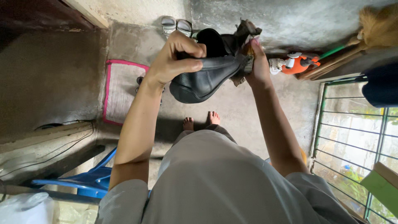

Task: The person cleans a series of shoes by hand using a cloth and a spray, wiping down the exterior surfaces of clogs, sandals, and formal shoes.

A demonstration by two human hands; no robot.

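Between both hands' grip, left hand (pixel 174 58) and right hand (pixel 259 62), hangs black shoe (pixel 203 81).

The black ankle boot of smooth leather (pixel 203 79) has a soft sheen along its upper, with a duller, worn grey sole (pixel 245 31) at the heel end. The left hand (pixel 174 58) grips the leather; the right hand (pixel 259 62) presses a small brush with pale bristles (pixel 250 49) against it. The bare concrete floor (pixel 244 112) looks rough, matt and stained. Near its left edge lies a woven cloth mat with a pink border (pixel 121 89), coarse and flat. A green-painted metal grille (pixel 352 137) stands at the right edge, beside a straw broom (pixel 375 27). A glossy blue plastic chair (pixel 89 180) sits lower left.
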